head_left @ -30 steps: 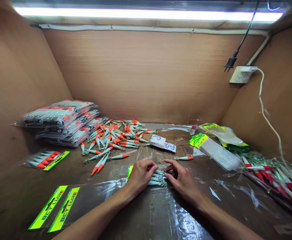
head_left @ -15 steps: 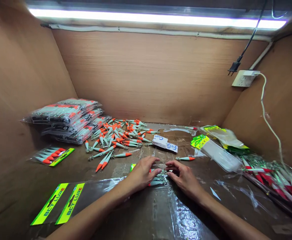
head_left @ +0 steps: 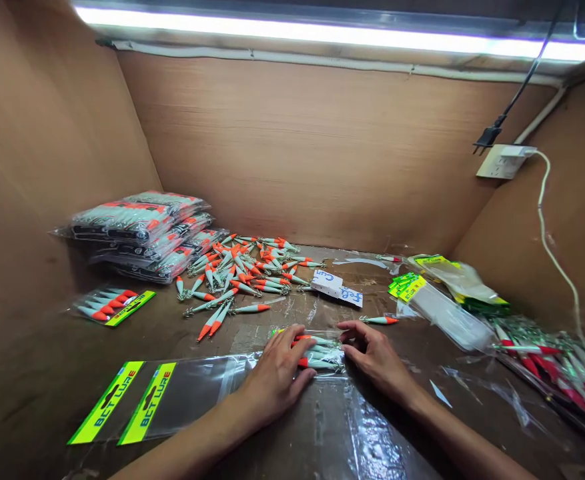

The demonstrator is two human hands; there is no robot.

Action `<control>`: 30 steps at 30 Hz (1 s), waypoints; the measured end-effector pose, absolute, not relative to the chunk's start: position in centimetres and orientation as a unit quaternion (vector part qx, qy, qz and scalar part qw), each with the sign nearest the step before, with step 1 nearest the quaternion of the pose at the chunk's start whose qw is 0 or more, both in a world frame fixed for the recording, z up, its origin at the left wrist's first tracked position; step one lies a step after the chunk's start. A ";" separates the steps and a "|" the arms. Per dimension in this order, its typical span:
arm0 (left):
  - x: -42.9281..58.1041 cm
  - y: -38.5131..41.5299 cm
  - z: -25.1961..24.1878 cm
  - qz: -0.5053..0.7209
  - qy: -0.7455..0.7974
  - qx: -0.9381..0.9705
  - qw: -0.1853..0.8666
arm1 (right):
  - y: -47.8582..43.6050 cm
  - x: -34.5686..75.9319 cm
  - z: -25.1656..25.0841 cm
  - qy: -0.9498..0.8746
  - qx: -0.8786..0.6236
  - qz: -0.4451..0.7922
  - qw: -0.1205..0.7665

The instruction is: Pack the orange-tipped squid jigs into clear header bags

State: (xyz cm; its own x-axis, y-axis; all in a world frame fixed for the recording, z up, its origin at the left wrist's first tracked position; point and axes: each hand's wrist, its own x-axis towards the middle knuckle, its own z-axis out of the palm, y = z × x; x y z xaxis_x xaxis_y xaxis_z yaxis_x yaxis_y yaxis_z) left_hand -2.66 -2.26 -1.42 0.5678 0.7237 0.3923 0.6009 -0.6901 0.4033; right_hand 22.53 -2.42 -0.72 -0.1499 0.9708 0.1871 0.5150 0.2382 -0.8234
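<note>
My left hand [head_left: 275, 377] lies with fingers stretched flat over a clear bag of pale green and orange lures [head_left: 319, 352] on the table. My right hand [head_left: 375, 355] is at the bag's right end, fingers curled and pinching its edge. Two empty clear bags with yellow-green "BCT LURE" header cards [head_left: 137, 402] lie to the left of my left forearm. A heap of loose lures [head_left: 242, 270] spreads behind my hands.
Stacked filled bags [head_left: 142, 233] sit at back left, one filled bag [head_left: 112, 305] in front of them. A white paper note [head_left: 338, 288] and a single lure [head_left: 379, 320] lie mid-table. Empty bags [head_left: 439, 303] and red lures [head_left: 547, 360] crowd the right. Brown walls enclose the booth; a socket [head_left: 502, 162] is on the right wall.
My left hand has flattened and slid back over the bag of lures. The right hand stays at the bag's right end. The camera has shifted a little to the left.
</note>
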 end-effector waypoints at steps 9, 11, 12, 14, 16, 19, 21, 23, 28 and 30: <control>-1.9 -2.3 0.1 0.239 0.405 0.869 0.153 | -2.4 22.5 -0.9 -0.690 -0.542 0.305 0.372; -2.1 -2.2 0.1 0.239 0.401 0.870 0.160 | -2.4 22.5 -1.0 -0.690 -0.543 0.297 0.374; -2.2 -2.2 0.0 0.240 0.396 0.871 0.163 | -2.4 22.5 -1.0 -0.691 -0.544 0.294 0.375; -2.5 -2.1 0.0 0.242 0.385 0.875 0.164 | -2.4 22.5 -1.0 -0.690 -0.547 0.286 0.379; -2.6 -2.0 0.0 0.235 0.377 0.881 0.163 | -2.5 22.5 -1.0 -0.688 -0.550 0.279 0.382; -2.7 -2.0 0.1 0.210 0.374 0.887 0.173 | -2.6 22.2 -1.0 -0.683 -0.553 0.278 0.388; -2.7 -2.1 0.0 0.197 0.371 0.889 0.186 | -2.7 22.0 -0.9 -0.677 -0.555 0.285 0.391; -2.6 -2.0 0.0 0.186 0.363 0.892 0.196 | -2.8 21.8 -0.8 -0.671 -0.553 0.295 0.396; -2.5 -1.8 -0.2 0.168 0.367 0.898 0.174 | -2.9 21.8 -0.8 -0.679 -0.517 0.336 0.399; -2.4 -1.7 -0.2 0.164 0.375 0.898 0.159 | -2.9 22.0 -0.8 -0.692 -0.506 0.339 0.386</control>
State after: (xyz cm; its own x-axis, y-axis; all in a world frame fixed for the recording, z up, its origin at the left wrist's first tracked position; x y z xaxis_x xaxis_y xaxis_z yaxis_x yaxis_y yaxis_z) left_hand -2.45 -1.66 -0.22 0.6652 0.7259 0.1749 0.6215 -0.6681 0.4091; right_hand 21.97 -2.89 -0.75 -0.1891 0.9631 0.1917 0.4383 0.2575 -0.8612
